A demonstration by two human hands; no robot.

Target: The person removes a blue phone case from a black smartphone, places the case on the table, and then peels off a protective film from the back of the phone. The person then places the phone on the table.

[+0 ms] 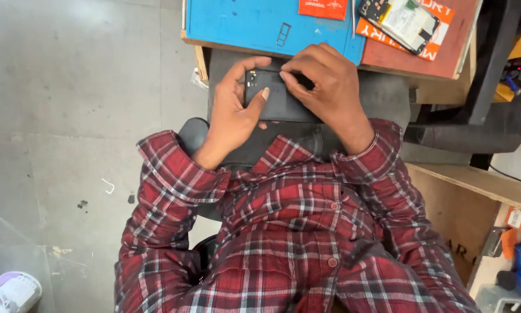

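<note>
Up top, flat orange card with white print (324, 7) lies on blue mat (237, 23), orange square pack (428, 26) on brown wooden table (440, 66) | grey floor (69, 104) left | flat black phone (278, 101) face down on lap, camera corner left | left hand (231, 116) wraps its left end, thumb on back | right hand (330, 93) presses fingertips on its top edge.

Phone's (278, 98) right half hidden (under right hand (330, 93)).

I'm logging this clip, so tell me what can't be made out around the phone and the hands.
Head view only:
- Black phone: right end hidden under the right hand; screen side faces down.
- Left hand: palm hides the phone's left edge.
- Opened phone on the bench: cut off by the top edge.
</note>
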